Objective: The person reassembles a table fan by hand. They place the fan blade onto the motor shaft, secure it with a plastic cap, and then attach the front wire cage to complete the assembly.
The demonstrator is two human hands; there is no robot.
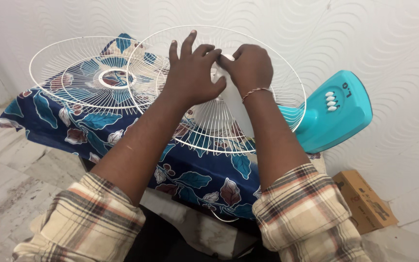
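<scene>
White wire fan guard [248, 131] flat on table, hub covered.

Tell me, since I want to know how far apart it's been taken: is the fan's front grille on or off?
Off. One white wire grille lies flat on the patterned cloth, apart from the fan, whose other grille both hands work at.

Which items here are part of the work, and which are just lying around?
In use: left hand and right hand on white fan motor hub; white wire rear guard; teal fan base.
Idle: second white wire guard; cardboard box; blue leaf-print cloth.
</scene>
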